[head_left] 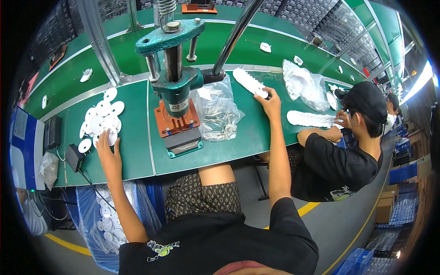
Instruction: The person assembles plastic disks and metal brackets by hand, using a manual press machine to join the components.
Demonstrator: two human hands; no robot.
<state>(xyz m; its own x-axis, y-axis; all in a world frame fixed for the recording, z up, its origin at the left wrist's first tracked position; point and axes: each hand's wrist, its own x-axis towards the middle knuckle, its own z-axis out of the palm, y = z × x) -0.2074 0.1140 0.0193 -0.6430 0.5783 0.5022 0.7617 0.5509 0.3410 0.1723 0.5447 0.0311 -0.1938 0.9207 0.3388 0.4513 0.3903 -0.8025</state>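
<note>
My left hand reaches to a loose pile of flat white round discs on the left of the green table. Its fingers are stretched out and rest on the nearest discs. Farther right, my right hand closes its thumb and fingers on a white disc at the near end of a row of overlapping discs. Between my hands stands a green hand press with an orange-brown base plate. Beside it lies a clear bag of thin metal parts.
A co-worker on the right handles another row of white discs. Bags of white parts lie farther back. A conveyor carrying small white pieces runs behind the table. Below left is a blue-lined bin of discs. A black adapter sits near the left edge.
</note>
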